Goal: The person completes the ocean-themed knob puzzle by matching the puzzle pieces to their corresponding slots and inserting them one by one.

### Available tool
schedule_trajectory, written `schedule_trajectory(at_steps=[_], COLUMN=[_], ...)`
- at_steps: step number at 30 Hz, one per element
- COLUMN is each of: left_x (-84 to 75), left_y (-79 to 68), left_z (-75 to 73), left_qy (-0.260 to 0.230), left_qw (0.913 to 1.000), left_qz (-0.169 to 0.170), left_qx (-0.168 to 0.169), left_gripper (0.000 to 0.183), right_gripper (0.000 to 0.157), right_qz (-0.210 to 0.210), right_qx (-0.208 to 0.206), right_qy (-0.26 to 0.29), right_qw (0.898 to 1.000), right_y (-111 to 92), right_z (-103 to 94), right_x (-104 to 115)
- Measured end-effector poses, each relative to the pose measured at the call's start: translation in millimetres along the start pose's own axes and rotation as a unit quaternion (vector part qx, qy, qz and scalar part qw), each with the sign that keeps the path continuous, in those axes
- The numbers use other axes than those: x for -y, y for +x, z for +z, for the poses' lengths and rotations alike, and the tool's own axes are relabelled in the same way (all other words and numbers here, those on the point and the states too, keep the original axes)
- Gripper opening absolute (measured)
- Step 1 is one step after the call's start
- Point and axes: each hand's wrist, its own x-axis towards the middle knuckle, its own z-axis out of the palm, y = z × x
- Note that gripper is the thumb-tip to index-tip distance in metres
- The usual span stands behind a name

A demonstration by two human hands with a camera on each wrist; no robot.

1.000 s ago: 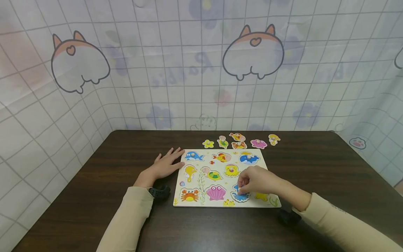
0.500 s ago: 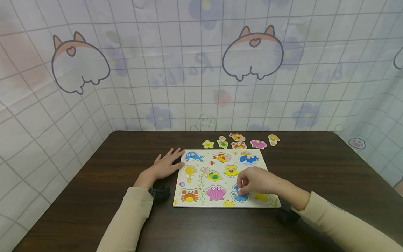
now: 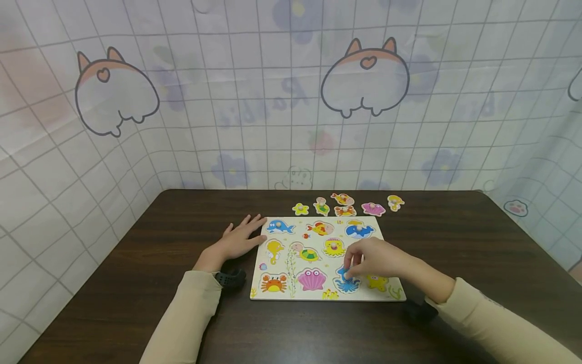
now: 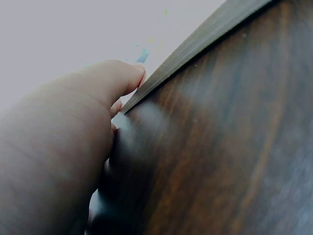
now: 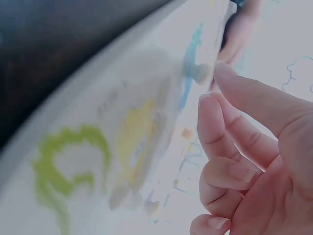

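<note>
The wooden peg puzzle board (image 3: 327, 293) lies on the dark table. My left hand (image 3: 236, 241) rests flat at its left edge with spread fingers, the thumb on the board, as the left wrist view also shows. At the lower right of the board, a blue squid piece (image 3: 347, 285) sits in its slot. Just over it is my right hand (image 3: 379, 259). In the right wrist view the thumb (image 5: 259, 100) and fingers are bent loosely and stand a little apart from the round knob (image 5: 199, 73), holding nothing.
Loose knobbed pieces lie behind the board: a yellow starfish (image 3: 300, 209), turtle (image 3: 321, 206), fish (image 3: 343, 199), crab (image 3: 345, 211), pink shell (image 3: 373, 209) and seahorse (image 3: 395, 202). Dolphin (image 3: 279, 226), whale (image 3: 359, 230) and yellow octopus (image 3: 334, 247) pieces sit in the board.
My right hand has let go of the squid piece's knob and risen slightly, moving a little right. My left hand has stayed in place.
</note>
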Motion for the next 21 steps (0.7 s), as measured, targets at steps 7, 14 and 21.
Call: schedule_trajectory(at_steps=[7,14,21], left_x=[0.5,-0.5,-0.6], left_y=[0.9,-0.4,-0.7], left_z=[-0.2,-0.3,-0.3], left_qy=[0.002,0.002,0.001], left_qw=[1.0,1.0,1.0], left_qz=[0.0,-0.001,-0.005], left_qx=[0.001,0.001,-0.002], left_gripper=[0.067,0.067,0.067], right_gripper=[0.008,0.014,0.031], right_qz=[-0.004,-0.003,0.045], right_qx=[-0.063,-0.159,-0.245], right_qy=[-0.01,-0.01,-0.012], right_qw=[0.998,0.987,0.968], right_y=[-2,-4,-3], right_z=[-21.6,-47.8,-67.8], right_x=[-2,-20,-47])
